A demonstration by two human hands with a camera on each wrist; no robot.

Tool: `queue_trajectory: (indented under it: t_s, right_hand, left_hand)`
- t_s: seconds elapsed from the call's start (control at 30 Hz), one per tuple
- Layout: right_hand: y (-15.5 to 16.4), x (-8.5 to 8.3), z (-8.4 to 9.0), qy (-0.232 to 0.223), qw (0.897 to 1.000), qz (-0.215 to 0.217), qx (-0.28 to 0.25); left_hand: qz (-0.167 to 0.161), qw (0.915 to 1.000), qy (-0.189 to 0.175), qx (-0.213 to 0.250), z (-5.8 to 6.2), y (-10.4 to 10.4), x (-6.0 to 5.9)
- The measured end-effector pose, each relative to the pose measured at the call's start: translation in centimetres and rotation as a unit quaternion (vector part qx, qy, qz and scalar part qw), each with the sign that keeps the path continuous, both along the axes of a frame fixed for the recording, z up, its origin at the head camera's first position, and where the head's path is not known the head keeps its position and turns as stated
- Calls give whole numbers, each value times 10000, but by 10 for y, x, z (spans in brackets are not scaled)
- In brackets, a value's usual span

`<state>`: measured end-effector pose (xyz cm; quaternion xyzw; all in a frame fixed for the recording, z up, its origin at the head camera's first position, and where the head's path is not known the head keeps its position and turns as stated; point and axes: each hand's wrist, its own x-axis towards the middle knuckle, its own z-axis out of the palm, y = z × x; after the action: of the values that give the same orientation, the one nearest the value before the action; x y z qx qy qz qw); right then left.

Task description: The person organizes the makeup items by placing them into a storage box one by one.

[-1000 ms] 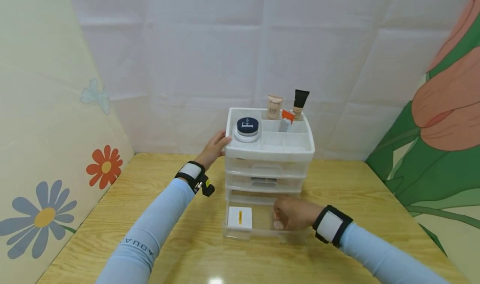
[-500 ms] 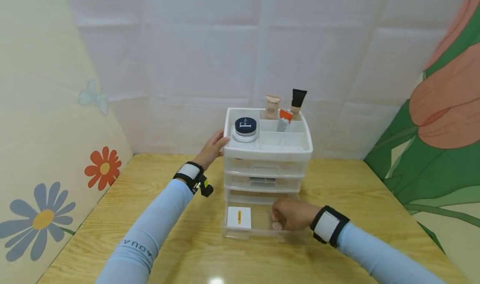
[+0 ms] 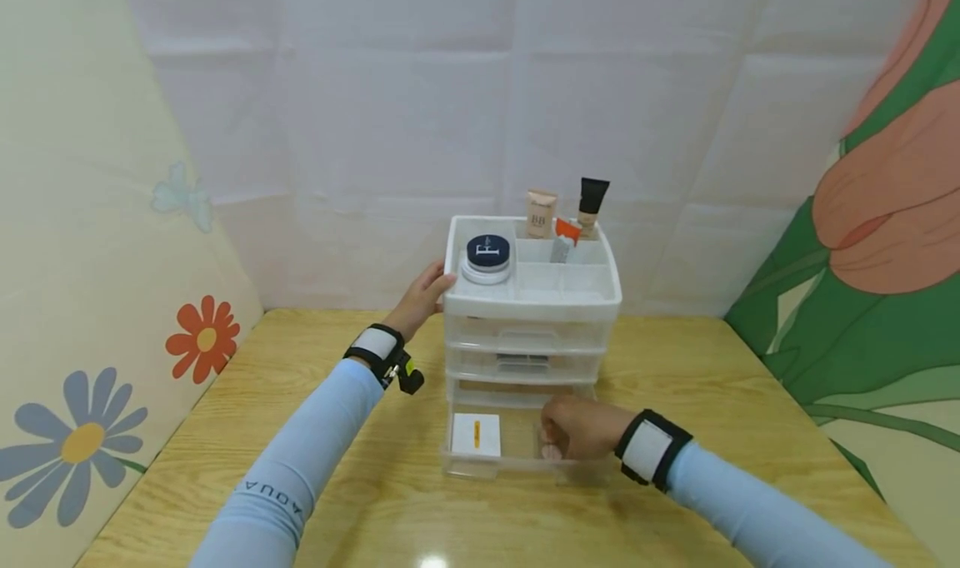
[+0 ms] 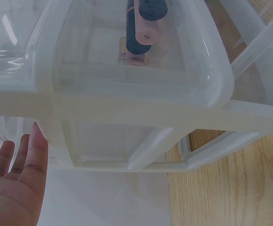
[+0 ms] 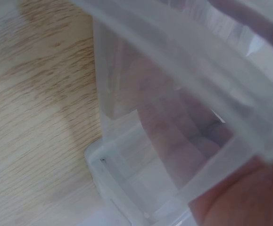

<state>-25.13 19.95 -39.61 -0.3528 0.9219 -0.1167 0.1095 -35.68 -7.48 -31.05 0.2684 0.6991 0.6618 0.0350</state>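
A white drawer unit (image 3: 532, 310) stands on the wooden table, its clear bottom drawer (image 3: 517, 464) pulled out. My left hand (image 3: 422, 300) rests against the unit's left side near the top, its fingers (image 4: 36, 155) fairly straight in the left wrist view. My right hand (image 3: 581, 426) is down in the right part of the drawer, fingers curled. At its fingertips shows a small pale round thing (image 3: 551, 451), mostly hidden by the hand. Through the clear wall, the right wrist view shows the curled fingers (image 5: 174, 136). A white box (image 3: 476, 435) with a yellow label lies at the drawer's left.
On the unit's top tray stand a dark-lidded jar (image 3: 487, 253), a BB cream tube (image 3: 540, 214), a black-capped tube (image 3: 592, 201) and an orange-capped tube (image 3: 565, 239). Pink-and-black cosmetic tubes (image 4: 143, 35) show inside an upper drawer. A white cloth (image 3: 375, 118) hangs behind the table.
The whole scene shifts slightly left in the head view. Both hands keep nearly the same places at the unit, and the bottom drawer stays pulled out.
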Motion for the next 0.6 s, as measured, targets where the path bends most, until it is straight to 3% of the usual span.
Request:
queue_trajectory:
  t_s: [0.4,0.6]
  right_hand:
    - [1,3,1,-3,10000,-30,14]
    - [2,3,0,-30,9999,-114,6]
  left_hand:
    - [-65,9998,74,-186,15,3,21]
    - [-31,9997,149,-187,14,3,20]
